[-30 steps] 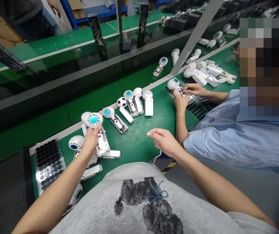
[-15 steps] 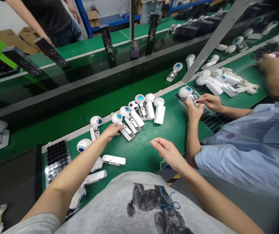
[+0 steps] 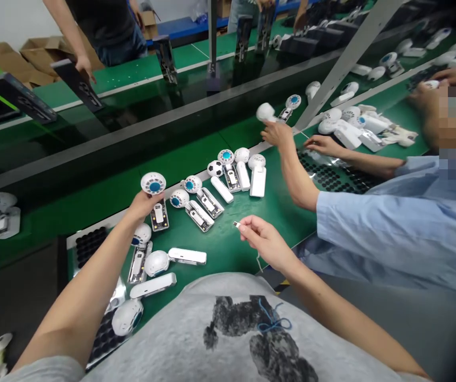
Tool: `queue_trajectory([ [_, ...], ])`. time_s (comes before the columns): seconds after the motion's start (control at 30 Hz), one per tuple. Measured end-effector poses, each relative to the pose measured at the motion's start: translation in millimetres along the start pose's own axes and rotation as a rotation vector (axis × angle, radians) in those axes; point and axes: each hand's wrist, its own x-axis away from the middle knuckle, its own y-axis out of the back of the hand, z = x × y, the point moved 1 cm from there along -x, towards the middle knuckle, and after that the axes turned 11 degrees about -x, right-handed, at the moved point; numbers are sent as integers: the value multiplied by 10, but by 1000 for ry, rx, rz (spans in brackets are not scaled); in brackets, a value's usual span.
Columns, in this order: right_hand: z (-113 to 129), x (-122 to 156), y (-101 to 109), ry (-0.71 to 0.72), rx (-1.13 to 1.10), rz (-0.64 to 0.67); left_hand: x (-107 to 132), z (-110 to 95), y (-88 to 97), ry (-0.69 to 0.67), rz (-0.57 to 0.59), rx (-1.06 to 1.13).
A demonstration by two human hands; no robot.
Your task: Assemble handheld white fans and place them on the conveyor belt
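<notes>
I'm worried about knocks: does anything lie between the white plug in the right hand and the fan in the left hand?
Yes: two other fans lie side by side on the green table, between the right hand, holding the white plug, and the left hand, holding the fan. Whether they rise into the direct line cannot be told.

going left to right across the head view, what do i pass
Lone fan on the green strip → held fan in the left grip → soccer-ball fan → plug in the right grip → pile of white fans
</notes>
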Motion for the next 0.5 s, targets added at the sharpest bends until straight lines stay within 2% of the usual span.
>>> queue_trajectory([
  [0.13,65,33,-225,68,98,13,413,-205,-138,-67,120,238],
  [0.3,178,46,-407,174,190,59,870,-423,-573,37,357,652],
  [0.4,221,69,-425,189,220,70,1016,-494,-782,16,339,739],
  [0.5,222,100,-421,182,223,74,1105,-548,-881,-29,320,720],
])
